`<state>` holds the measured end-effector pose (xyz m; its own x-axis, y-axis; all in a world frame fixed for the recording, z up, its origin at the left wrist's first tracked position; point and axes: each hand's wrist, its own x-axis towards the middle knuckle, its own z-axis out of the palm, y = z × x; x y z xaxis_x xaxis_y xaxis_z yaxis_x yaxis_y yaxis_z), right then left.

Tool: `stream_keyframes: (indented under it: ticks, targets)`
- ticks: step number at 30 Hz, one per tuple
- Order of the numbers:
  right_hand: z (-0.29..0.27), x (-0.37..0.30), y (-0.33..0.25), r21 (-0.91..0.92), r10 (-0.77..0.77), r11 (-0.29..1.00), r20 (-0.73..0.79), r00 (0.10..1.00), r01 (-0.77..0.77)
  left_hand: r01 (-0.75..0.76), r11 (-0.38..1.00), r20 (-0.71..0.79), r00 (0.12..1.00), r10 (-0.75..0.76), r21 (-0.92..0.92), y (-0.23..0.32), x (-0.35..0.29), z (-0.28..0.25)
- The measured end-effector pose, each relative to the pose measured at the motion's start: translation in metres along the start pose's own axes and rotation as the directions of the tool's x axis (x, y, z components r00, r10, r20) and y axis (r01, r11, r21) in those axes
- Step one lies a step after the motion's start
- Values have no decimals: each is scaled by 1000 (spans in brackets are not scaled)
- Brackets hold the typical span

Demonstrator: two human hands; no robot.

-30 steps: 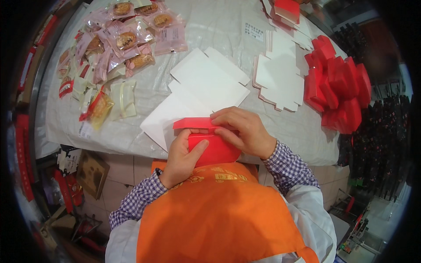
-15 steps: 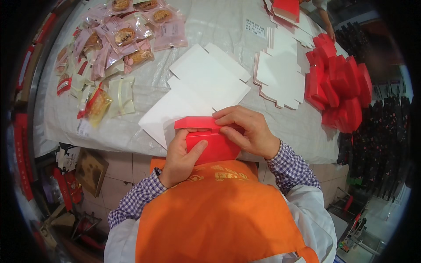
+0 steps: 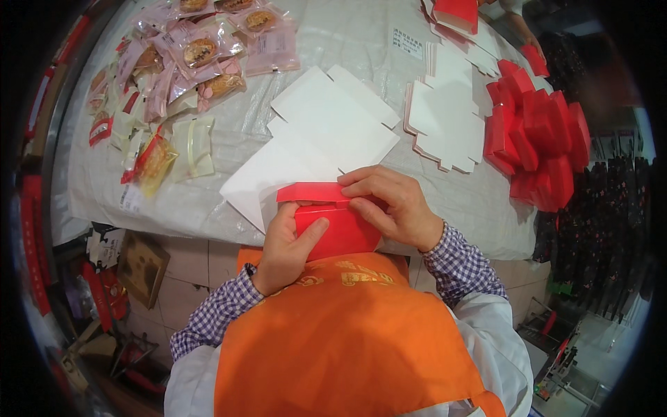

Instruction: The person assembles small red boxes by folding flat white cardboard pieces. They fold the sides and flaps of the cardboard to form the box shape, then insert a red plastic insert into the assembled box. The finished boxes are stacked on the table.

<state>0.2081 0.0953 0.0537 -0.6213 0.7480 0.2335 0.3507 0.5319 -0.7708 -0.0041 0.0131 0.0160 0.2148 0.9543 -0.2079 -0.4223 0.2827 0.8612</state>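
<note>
A white-covered table [image 3: 347, 42] stretched ahead, flat white card [image 3: 333, 121] lying on it, a red box [image 3: 347, 233] held at its near edge, left hand [image 3: 288, 240] gripped the box's left side, right hand [image 3: 392, 205] pinched its upper flap [image 3: 306, 193]

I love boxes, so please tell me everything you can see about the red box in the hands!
The box is bright red and looks like thin, smooth card. Its flap isn't fully closed, so a narrow gap shows. The left hand grips its left side, thumb on the red face; the right hand holds the flap's right end. It's near the orange apron.
</note>
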Motion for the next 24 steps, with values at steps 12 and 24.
stream_keyframes:
  ticks: [12,24]
  targets:
    - [4,-1,3,7,61,998,-66,996,-60,103,988,67,993,-95,-118,-4,5,-8]
    - [5,3,4,25,70,997,-58,996,-69,180,969,75,983,-169,-171,-7,3,-10]
